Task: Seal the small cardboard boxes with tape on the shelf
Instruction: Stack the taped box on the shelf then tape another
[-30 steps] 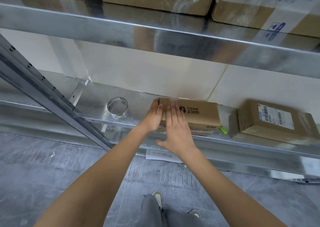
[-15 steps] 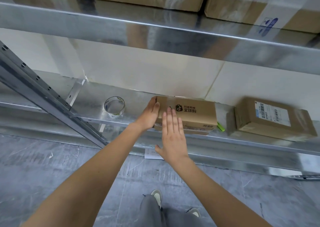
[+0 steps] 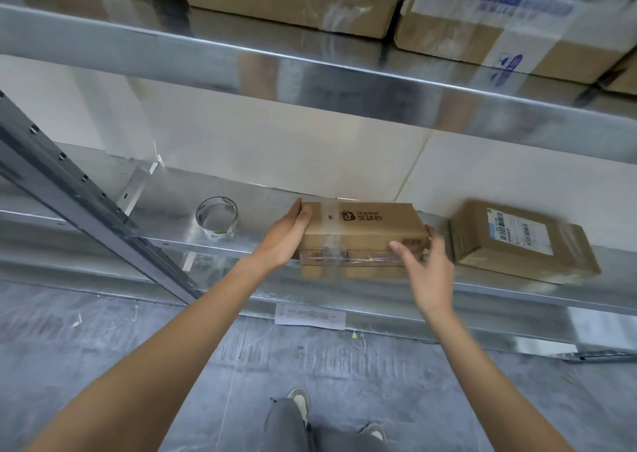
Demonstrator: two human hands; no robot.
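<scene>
Nearest: grey trouser legs & shoes [image 3: 299, 403] standing on concrete floor, paper slip [image 3: 310, 315] lying by the rack's base. L hand [image 3: 282, 241] is cupping the left end of the small box [image 3: 365, 234], thumb over the top edge. R hand [image 3: 425, 262] is spread open at the right end, fingertips touching the box, not clamped. Box is sitting at the shelf [image 3: 165, 210] front edge, clear tape strip running across its top. Tape roll [image 3: 217, 220] resting to the left, apart; labelled parcel [image 3: 520, 241] to the right. Upper shelf w/ bigger cartons [image 3: 293, 0] beyond.
</scene>
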